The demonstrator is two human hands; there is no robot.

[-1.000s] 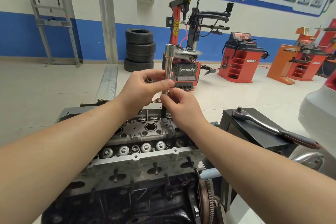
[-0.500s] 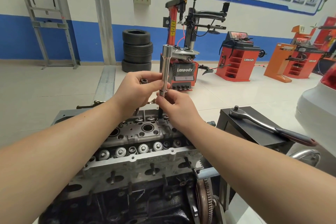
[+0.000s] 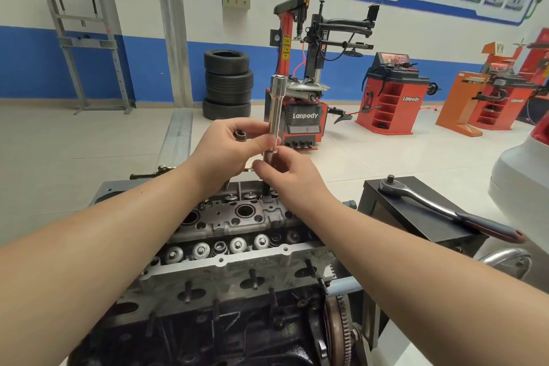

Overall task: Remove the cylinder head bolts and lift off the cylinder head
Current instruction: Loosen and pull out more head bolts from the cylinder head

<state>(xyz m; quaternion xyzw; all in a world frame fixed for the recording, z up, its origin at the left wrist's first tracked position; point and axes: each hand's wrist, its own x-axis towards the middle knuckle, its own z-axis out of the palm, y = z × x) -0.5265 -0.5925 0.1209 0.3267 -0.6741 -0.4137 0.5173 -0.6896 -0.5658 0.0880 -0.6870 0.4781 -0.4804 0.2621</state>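
Both arms outstretched; left hand (image 3: 228, 151) fingers curled; right hand (image 3: 285, 172) pinching.

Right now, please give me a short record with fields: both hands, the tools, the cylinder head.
left hand: holds the extension bar upright; a small dark socket sits at its fingers
right hand: pinches the dark bolt below the bar
ratchet wrench: lies on the black box, untouched
cylinder head: on the engine block
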